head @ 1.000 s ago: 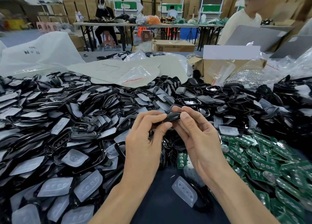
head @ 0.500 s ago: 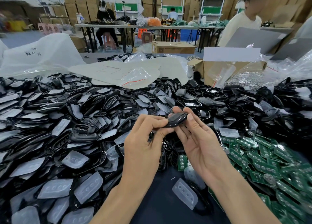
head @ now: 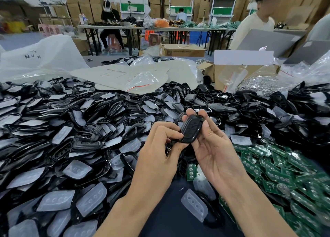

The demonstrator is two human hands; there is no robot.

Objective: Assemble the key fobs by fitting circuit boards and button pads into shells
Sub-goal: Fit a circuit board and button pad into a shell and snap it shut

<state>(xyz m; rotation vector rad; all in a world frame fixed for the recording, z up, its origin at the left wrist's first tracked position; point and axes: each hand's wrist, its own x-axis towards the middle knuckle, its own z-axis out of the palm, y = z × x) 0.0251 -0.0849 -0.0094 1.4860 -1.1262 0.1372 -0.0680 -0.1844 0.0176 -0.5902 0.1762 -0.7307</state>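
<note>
Black, glossy key fob (head: 192, 128), button face up, is pinched by both hands' fingers (head: 174, 135).

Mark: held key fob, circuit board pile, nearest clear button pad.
key fob (head: 191, 129), head view, button face.
circuit board pile (head: 278, 174), head view, mid-pile board.
clear button pad (head: 194, 207), head view, its centre.

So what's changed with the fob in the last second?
The key fob has been turned from edge-on to button face up, tilted toward the camera. Both hands still hold it: left hand pinching its lower end, right hand cradling the top. The piles of shells and circuit boards have not moved.
</note>
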